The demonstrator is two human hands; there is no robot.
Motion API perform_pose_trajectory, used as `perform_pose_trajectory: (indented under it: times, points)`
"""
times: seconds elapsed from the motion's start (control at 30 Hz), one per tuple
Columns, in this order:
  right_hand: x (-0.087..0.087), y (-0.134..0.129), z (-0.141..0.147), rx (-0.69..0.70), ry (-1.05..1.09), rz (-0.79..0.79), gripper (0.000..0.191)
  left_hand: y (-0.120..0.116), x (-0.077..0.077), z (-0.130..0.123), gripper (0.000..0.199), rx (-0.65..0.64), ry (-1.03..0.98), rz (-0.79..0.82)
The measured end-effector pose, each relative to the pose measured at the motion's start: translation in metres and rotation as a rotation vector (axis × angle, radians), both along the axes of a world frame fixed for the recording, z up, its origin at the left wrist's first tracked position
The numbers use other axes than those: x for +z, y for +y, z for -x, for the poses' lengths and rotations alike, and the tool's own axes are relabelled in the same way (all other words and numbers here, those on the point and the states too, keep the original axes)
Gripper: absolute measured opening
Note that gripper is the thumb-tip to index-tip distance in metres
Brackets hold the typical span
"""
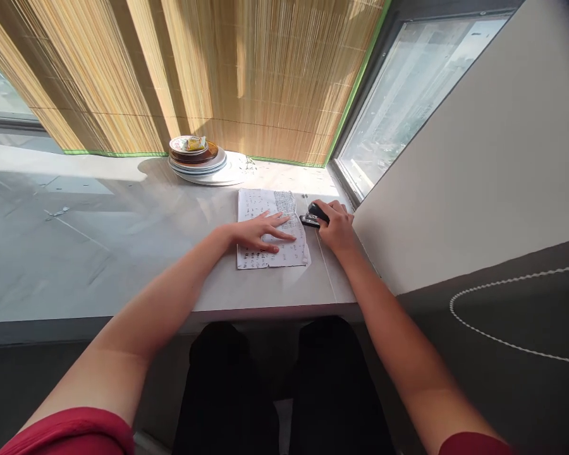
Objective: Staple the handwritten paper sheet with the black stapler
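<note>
Sheets of handwritten paper (289,256) lie on the grey ledge, their right edge a little curled and uneven. My left hand (264,232) rests flat on the paper with its fingers spread. Just right of the paper, my right hand (337,226) is wrapped round a black stapler (318,212). The stapler's jaws point left, close to the paper's right edge; whether they touch the paper I cannot tell. My palm and fingers hide the stapler's rear end.
A stack of plates (199,174) stands behind the paper, with a small yellow packet (196,145) on top. A bamboo blind (265,76) hangs behind. A white wall (478,164) and a window (408,95) bound the right side. The ledge's front edge (275,311) is above my knees.
</note>
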State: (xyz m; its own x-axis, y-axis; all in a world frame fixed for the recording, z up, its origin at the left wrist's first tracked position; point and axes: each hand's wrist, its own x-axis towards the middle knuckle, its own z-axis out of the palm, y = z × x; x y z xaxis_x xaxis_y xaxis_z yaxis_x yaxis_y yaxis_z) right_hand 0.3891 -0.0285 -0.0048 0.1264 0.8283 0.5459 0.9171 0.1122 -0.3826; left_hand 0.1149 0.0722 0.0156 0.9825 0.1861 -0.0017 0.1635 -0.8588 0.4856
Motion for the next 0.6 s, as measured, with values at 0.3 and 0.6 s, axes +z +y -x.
perform_pose_trajectory:
  times: [0.3, 0.6]
  points:
    - [-0.008, 0.008, -0.007, -0.234, 0.195, -0.079, 0.03, 0.012, -0.009, 0.003, 0.029, 0.384, -0.225, -0.141]
    - [0.025, 0.03, 0.034, -0.028, 0.398, -0.208, 0.034, 0.018, -0.012, 0.001, 0.033, 0.452, -0.181, -0.225]
